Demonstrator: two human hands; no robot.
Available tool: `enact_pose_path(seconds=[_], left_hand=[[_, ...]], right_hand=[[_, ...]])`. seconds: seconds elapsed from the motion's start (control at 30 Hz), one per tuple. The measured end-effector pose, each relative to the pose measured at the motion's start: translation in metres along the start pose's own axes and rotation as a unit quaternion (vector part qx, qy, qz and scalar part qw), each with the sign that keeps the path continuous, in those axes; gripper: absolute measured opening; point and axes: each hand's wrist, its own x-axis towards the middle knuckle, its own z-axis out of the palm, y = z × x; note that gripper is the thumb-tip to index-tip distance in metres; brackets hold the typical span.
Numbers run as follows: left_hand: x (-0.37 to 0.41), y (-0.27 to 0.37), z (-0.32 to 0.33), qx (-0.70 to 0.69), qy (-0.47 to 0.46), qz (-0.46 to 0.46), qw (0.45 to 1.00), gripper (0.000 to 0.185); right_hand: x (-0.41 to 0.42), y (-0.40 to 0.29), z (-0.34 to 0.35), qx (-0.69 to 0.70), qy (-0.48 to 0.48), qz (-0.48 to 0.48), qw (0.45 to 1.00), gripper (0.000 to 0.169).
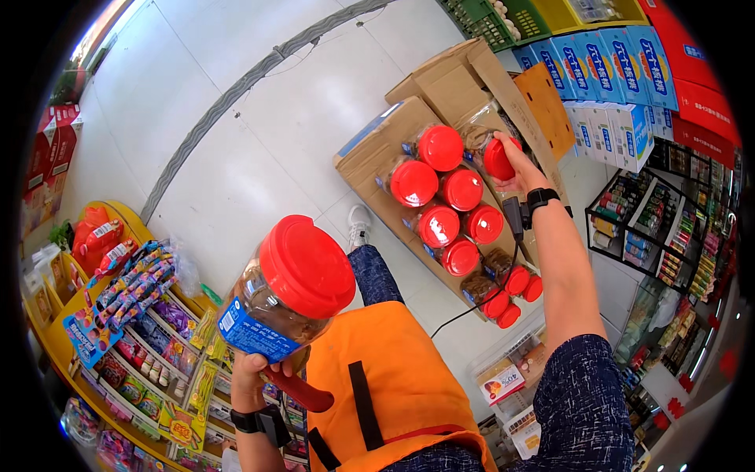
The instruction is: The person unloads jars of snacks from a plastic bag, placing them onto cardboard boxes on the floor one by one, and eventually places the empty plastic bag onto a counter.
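My left hand (259, 367) holds a large clear plastic jar (250, 283) with a red screw lid and a blue label, tilted. A dark red, handle-like object (301, 390) juts out beside that hand; whether I grip it too, I cannot tell. On the right, my right hand (512, 165) is around the red lid of another clear jar (479, 138) at the far side of a cardboard box. Several more red-lidded jars (441, 147) stand nearer in the box, and small red-lidded jars (494, 304) sit at its near end. Brown contents show through the plastic.
The cardboard box (368, 147) has open flaps. A black cable (472, 310) hangs from my right wrist. A curved candy shelf (133, 407) is at left, a wire rack (640, 227) and blue cartons (628, 65) at right. A grey strip (221, 109) crosses the tiled floor.
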Motion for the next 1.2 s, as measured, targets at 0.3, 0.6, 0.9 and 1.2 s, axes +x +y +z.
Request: enact_pose_path(seconds=[0.3,0.6,0.9,1.2], left_hand=[[0.059,0.018,0.056,0.066,0.030,-0.063,0.995,0.056],[0.159,0.024,0.122,0.106,-0.103,-0.108,0.983,0.060],[0.189,0.012,0.161,0.141,-0.083,-0.112,0.980,0.064],[0.144,0.019,0.095,0.119,0.025,-0.103,0.987,0.062]], right_hand=[[0.019,0.009,-0.003,-0.129,-0.028,0.008,0.991,0.119],[-0.183,-0.021,0.036,-0.019,-0.293,-0.383,0.876,0.103],[-0.161,-0.040,0.031,0.032,-0.301,-0.392,0.869,0.097],[-0.042,-0.089,0.014,-0.119,0.043,-0.555,0.822,0.093]])
